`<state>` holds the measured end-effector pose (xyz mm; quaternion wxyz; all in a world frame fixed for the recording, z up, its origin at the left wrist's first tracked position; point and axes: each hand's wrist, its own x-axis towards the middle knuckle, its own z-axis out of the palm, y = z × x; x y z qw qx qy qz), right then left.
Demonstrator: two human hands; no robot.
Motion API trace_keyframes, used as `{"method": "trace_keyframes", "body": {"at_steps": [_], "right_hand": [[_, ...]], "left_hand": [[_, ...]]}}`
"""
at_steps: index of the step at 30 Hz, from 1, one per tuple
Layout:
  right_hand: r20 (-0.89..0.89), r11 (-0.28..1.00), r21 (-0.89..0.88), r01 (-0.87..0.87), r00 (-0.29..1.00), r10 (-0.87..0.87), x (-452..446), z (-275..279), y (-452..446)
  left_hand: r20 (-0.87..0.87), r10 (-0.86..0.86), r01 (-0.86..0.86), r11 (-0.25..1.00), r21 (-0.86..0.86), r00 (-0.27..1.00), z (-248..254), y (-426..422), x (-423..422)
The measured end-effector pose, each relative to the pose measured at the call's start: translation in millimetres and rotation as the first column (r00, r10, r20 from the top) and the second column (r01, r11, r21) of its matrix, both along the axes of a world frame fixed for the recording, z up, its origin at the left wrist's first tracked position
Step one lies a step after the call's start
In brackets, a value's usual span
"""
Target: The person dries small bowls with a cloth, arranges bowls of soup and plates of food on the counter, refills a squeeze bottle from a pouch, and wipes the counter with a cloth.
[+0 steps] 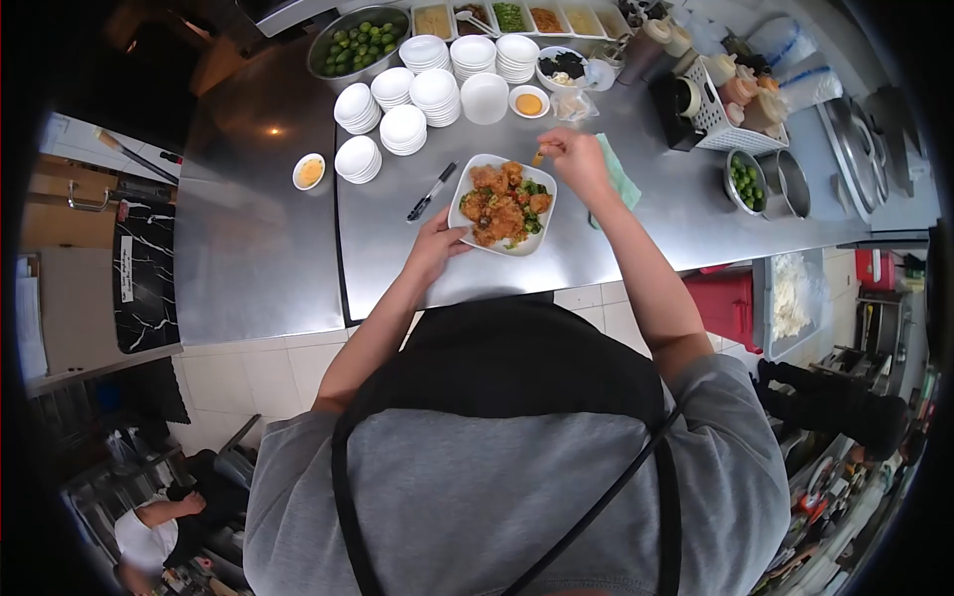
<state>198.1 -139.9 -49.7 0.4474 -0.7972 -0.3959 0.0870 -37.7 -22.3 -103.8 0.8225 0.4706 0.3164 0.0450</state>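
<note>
A white squarish bowl [544, 238] holds browned fried pieces [497, 214] and green vegetables [535, 221]. My left hand [434, 248] grips the bowl's lower left edge. Above and right of the bowl, my right hand [574, 159] is closed in a pinch on a small yellowish piece [538, 158]. Under the right wrist's far side lies a pale green cloth [618, 177]. A black and clear pen [432, 192] rests left of the bowl. Beyond the bowl stands a small white dish with an orange-yellow filling [529, 101].
Stacked white dishes [434, 94], a bowl of green fruit [360, 48], and ingredient trays [509, 17] line the back. A white basket of bottles [730, 99] and two metal containers [785, 184] stand right. Other people [149, 531] are at the lower left and right.
</note>
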Motion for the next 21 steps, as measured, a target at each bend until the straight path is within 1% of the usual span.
{"method": "trace_keyframes", "body": {"at_steps": [2, 3, 5, 6, 7, 8, 9, 11, 12, 13, 14, 16, 17, 18, 20, 21], "right_hand": [[0.155, 0.991, -0.118, -0.063, 0.985, 0.081, -3, -11, 0], [0.154, 0.992, -0.113, -0.059, 0.985, 0.077, -2, -15, -2], [0.047, 0.996, -0.084, -0.034, 0.998, 0.039, 0, -11, -6], [0.048, 0.996, -0.079, -0.036, 0.998, 0.039, 5, -6, -8], [-0.111, 0.997, -0.035, 0.074, 0.991, -0.078, 11, 2, -11], [-0.271, 0.982, -0.009, 0.187, 0.945, -0.183, 18, 7, -15], [-0.271, 0.983, -0.003, 0.183, 0.946, -0.177, 26, 6, -24], [0.002, 0.972, -0.065, 0.225, 0.974, -0.226, 47, -5, -45], [0.003, 0.974, -0.060, 0.220, 0.976, -0.220, 50, -11, -57], [0.246, 0.979, -0.190, 0.071, 0.969, -0.023, 48, -20, -74], [0.440, 0.937, -0.347, -0.041, 0.875, 0.201, 47, -32, -91], [0.511, 0.926, -0.377, -0.023, 0.829, 0.229, 64, -80, -127], [0.536, 0.907, -0.408, 0.102, 0.831, 0.148, 75, -85, -142], [0.563, 0.872, -0.434, 0.225, 0.824, 0.068, 85, -90, -154], [0.622, 0.744, -0.486, 0.459, 0.780, -0.074, 102, -92, -174], [0.618, 0.746, -0.486, 0.455, 0.783, -0.075, 108, -98, -178]], "left_hand": [[0.005, 0.009, -0.009, 1.000, -0.002, 1.000, 5, -2, 0], [0.015, 0.023, -0.023, 1.000, -0.008, 1.000, 7, -2, 1], [0.008, 0.041, -0.041, 0.999, -0.014, 0.999, 7, -3, 4], [0.004, 0.062, -0.062, 0.998, -0.022, 0.998, 8, -3, 5], [0.005, 0.065, -0.065, 0.998, -0.017, 0.998, 7, -4, 5], [-0.015, 0.086, -0.086, 0.996, -0.018, 0.996, 8, -5, 4], [-0.033, 0.107, -0.108, 0.994, -0.017, 0.994, 8, -5, 4], [-0.007, 0.127, -0.127, 0.991, -0.032, 0.992, 12, 2, -5], [0.016, 0.142, -0.141, 0.988, -0.055, 0.990, 14, 8, -12], [0.016, 0.147, -0.146, 0.988, -0.051, 0.989, 18, 16, -22], [0.028, 0.192, -0.191, 0.981, -0.046, 0.981, 24, 28, -37], [0.067, 0.311, -0.310, 0.950, -0.025, 0.948, 46, 50, -71], [0.086, 0.369, -0.374, 0.927, 0.043, 0.925, 47, 66, -93], [0.120, 0.461, -0.468, 0.883, 0.035, 0.879, 49, 80, -116], [0.109, 0.601, -0.610, 0.788, 0.087, 0.792, 64, 108, -158], [0.134, 0.628, -0.641, 0.761, 0.100, 0.766, 57, 128, -183]]}}
